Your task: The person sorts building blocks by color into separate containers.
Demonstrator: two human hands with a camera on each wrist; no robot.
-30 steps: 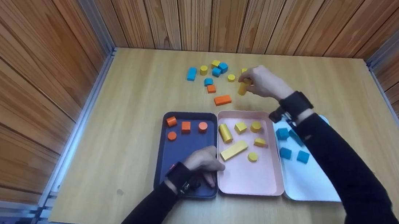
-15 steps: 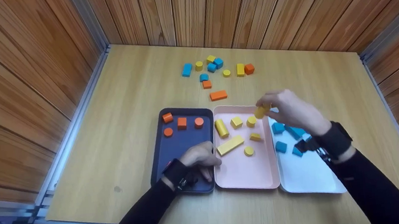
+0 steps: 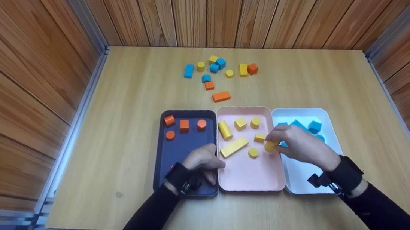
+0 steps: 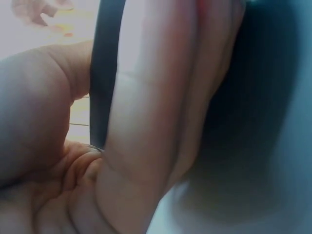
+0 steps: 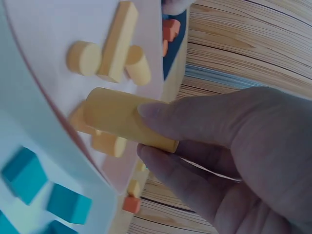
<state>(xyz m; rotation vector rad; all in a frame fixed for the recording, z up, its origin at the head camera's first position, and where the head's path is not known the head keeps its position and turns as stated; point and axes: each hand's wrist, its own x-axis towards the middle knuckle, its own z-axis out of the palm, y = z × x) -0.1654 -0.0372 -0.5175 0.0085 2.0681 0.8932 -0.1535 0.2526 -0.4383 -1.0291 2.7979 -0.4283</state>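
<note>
My right hand (image 3: 302, 145) pinches a yellow cylinder block (image 5: 129, 119) between thumb and fingers, over the right side of the pink tray (image 3: 250, 180). In the right wrist view the cylinder lies nearly lengthwise across the frame, other yellow blocks behind it. Several yellow blocks, among them a long bar (image 3: 234, 147), lie in the pink tray. My left hand (image 3: 202, 161) grips the right wall of the dark blue tray (image 3: 165, 167), thumb on the pink tray's side and fingers inside the dark one. The left wrist view shows the dark wall (image 4: 104, 73) between thumb and fingers.
Orange blocks (image 3: 184, 126) sit in the dark tray's far end. On the right, the white tray (image 3: 306, 186) holds several blue blocks (image 3: 314, 127). Loose yellow, blue and orange blocks, including an orange bar (image 3: 221, 96), lie behind the trays. Wooden walls (image 3: 188, 15) enclose the table.
My right hand has brought the yellow cylinder from the loose blocks at the back toward me, over the pink tray. The left hand keeps its grip on the dark tray's wall.
</note>
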